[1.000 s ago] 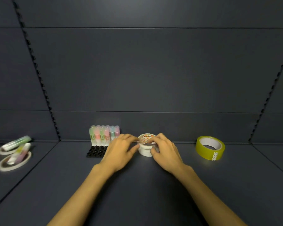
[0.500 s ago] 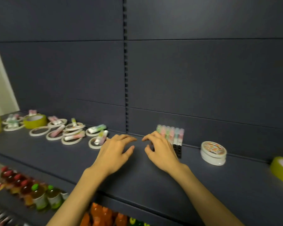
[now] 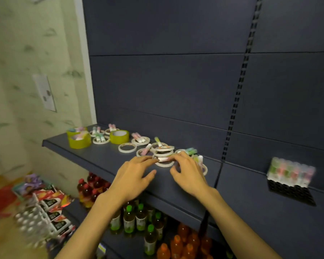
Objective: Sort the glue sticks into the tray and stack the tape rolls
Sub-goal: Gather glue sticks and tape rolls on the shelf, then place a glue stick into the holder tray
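Observation:
My left hand (image 3: 134, 177) and my right hand (image 3: 189, 173) hover over the dark shelf (image 3: 105, 159), fingers spread. Their fingertips meet at a pale glue stick (image 3: 164, 159) lying across a white tape roll (image 3: 165, 164). Neither hand has lifted anything. More white tape rolls (image 3: 127, 147) lie to the left with glue sticks (image 3: 146, 148) on them. Two yellow tape rolls (image 3: 119, 137) stand further left. The black tray (image 3: 292, 192) sits far right with several glue sticks (image 3: 290, 171) upright along its back.
Below the shelf stand green-capped bottles (image 3: 135, 217) and orange bottles (image 3: 185, 242). Snack packs (image 3: 52, 204) fill a rack at lower left. A pale wall (image 3: 26, 71) closes off the shelf's left end. A slotted upright (image 3: 238, 94) divides the back panel.
My view has swung left along the shelf. Both hands left the small stacked tape roll and moved left to the cluster of white rolls and glue sticks.

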